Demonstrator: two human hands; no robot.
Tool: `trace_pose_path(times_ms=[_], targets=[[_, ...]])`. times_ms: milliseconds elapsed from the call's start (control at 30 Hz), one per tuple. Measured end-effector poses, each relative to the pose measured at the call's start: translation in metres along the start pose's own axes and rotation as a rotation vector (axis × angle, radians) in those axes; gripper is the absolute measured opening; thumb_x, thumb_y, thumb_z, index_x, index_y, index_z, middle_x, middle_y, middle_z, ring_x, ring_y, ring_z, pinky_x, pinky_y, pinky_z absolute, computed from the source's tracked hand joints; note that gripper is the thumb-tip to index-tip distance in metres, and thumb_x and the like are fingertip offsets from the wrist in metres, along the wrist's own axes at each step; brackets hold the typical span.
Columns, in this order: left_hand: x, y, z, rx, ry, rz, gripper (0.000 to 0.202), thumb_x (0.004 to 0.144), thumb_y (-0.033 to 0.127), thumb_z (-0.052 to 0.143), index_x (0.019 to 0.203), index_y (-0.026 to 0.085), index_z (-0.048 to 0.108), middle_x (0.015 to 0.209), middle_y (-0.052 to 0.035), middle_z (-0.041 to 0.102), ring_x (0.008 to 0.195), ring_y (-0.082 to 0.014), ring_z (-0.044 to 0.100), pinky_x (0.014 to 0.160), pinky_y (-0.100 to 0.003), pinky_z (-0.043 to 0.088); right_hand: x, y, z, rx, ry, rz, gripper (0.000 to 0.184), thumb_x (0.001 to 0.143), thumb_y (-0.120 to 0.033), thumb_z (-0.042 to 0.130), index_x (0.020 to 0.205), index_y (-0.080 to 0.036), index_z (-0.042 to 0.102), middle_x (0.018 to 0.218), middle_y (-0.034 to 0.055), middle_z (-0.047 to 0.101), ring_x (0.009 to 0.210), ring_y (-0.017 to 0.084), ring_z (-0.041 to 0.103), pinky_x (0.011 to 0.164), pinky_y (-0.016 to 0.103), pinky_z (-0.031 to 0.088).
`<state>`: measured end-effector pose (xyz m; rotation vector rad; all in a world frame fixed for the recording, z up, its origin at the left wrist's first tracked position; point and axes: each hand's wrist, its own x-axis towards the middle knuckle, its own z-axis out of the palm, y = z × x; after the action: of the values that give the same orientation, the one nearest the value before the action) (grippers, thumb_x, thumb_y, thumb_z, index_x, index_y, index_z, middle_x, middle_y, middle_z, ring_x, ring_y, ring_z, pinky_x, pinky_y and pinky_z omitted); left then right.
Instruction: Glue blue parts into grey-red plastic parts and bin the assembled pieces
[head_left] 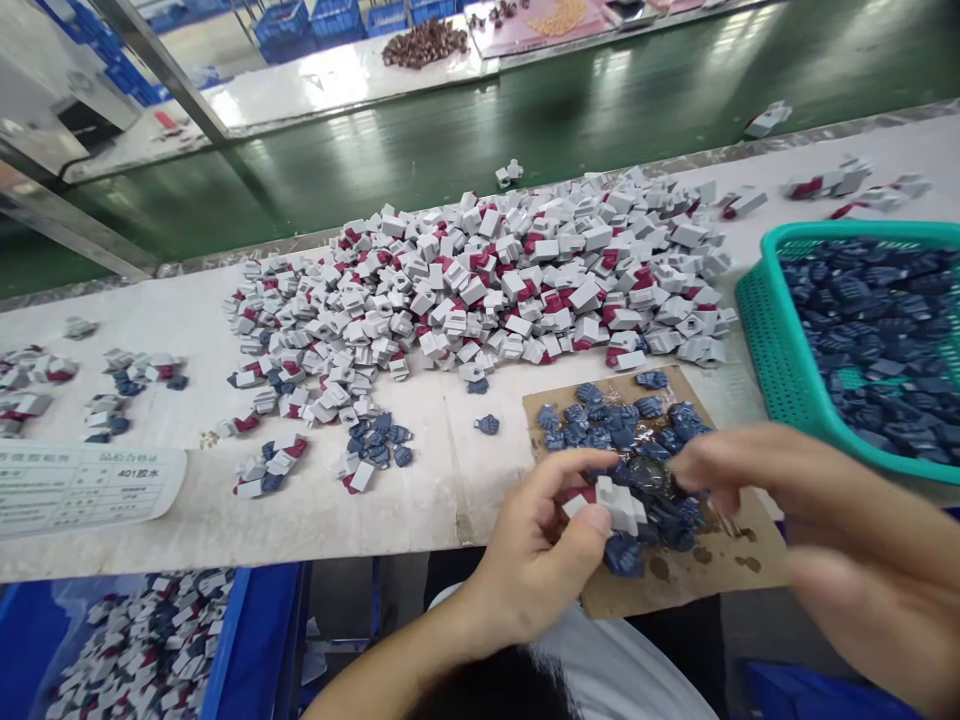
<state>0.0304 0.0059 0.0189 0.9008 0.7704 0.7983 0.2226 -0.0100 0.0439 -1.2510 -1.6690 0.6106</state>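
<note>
My left hand (544, 550) is closed around a light-grey and dark-red plastic toy part (616, 505), gripping it between thumb and fingers over the front of a cardboard sheet (615, 600). A dark blue fist-shaped piece (624, 555) shows just below that part; whether the two are joined I cannot tell. My right hand (810, 520) is smeared by motion, its curled fingertips near the right side of the blue pieces (600, 425) on the cardboard. Whether it holds anything is not visible. Wet dark spots mark the cardboard.
A large heap of grey-and-red parts (487, 280) spreads behind my hands. A teal basket (772, 330) of blue pieces stands at right. Small groups of parts and a paper label (90, 490) lie left. A blue bin (225, 650) sits below; a green conveyor (375, 150) runs behind.
</note>
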Motion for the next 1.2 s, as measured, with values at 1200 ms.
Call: trace_pose_path(times_ms=[1200], targets=[[0.018,-0.004,0.024,0.217,0.096,0.134,0.053,0.099,0.066,0.046,0.124,0.023,0.067,0.074,-0.0006,0.060,0.049,-0.0111,0.049,0.044,-0.025,0.046,0.051,-0.031,0.034,0.770,0.117,0.473,0.064,0.085,-0.085,0.053,0.080,-0.025,0.076,0.077,0.0045,0.074,0.079,0.023,0.074,0.069,0.032,0.063]])
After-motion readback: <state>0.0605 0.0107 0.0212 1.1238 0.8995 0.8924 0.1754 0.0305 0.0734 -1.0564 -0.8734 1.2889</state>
